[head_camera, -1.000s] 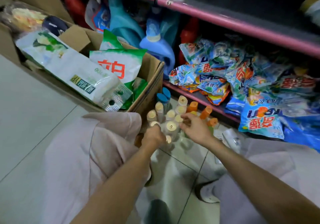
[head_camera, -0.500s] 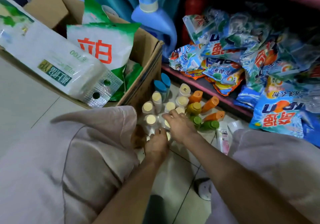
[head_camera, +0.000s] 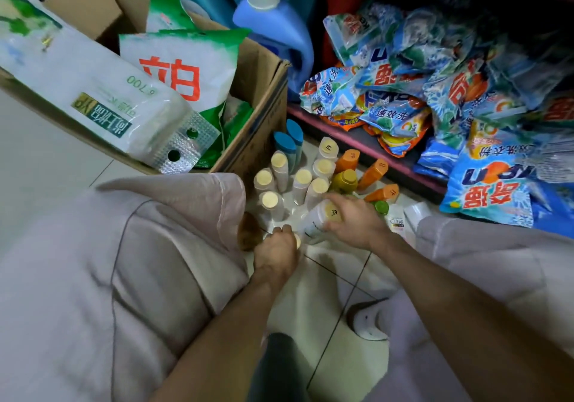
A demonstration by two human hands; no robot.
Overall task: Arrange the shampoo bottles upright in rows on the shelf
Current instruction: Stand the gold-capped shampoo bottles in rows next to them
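Several shampoo bottles stand in a cluster on the tiled floor between my knees: white ones with cream caps, orange ones, two blue-capped ones and a yellow-green one. My right hand grips a white cream-capped bottle, tilted over the cluster's near edge. My left hand closes over the top of another cream-capped bottle, mostly hidden under the fingers. A white Clear bottle lies by my right wrist.
An open cardboard box with large detergent bags stands left of the bottles. The low pink shelf edge behind holds heaped washing-powder packets and blue jugs. My knees flank the cluster; a shoe sits below.
The camera has dipped closer to the bottles. My right hand has taken hold of a white bottle and tilted it toward me; my left hand stays on its bottle.
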